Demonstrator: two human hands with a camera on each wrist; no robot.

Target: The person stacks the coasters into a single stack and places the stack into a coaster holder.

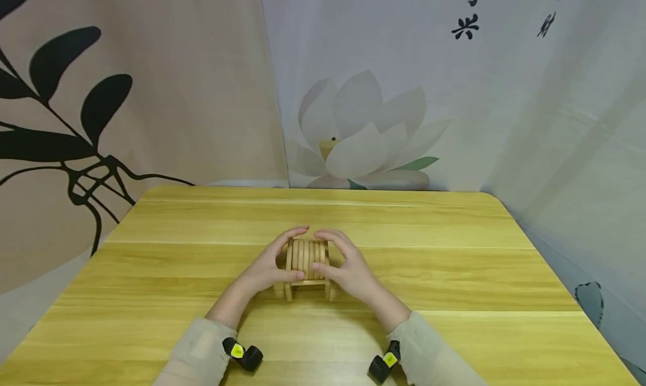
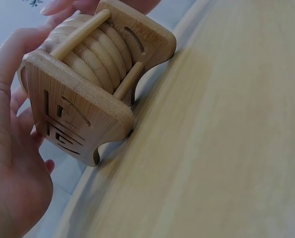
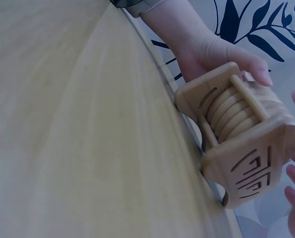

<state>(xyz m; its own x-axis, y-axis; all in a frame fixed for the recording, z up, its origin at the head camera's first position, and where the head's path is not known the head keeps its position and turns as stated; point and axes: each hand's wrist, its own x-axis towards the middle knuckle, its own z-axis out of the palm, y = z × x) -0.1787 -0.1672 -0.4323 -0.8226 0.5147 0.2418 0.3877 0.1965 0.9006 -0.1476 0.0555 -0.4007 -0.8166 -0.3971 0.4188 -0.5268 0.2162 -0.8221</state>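
A wooden rack (image 1: 308, 283) stands on the table with a row of round wooden coasters (image 1: 309, 257) in it. Its end panels carry cut slots, as on the near panel (image 2: 80, 109) in the left wrist view. My left hand (image 1: 266, 267) curves about the rack's left side, thumb tip on the coasters' near edge, fingers reaching over the far side. From the right, my right hand (image 1: 349, 265) mirrors it, thumb tip beside the left thumb. Both hands hold the coasters between thumb and fingers. The coasters' far edges are partly hidden.
The wood-grain table (image 1: 454, 274) stretches out around the rack. Behind it hangs a cloth backdrop (image 1: 202, 94) printed with leaves and a lotus. Small black cameras (image 1: 250, 358) are strapped to both sleeves.
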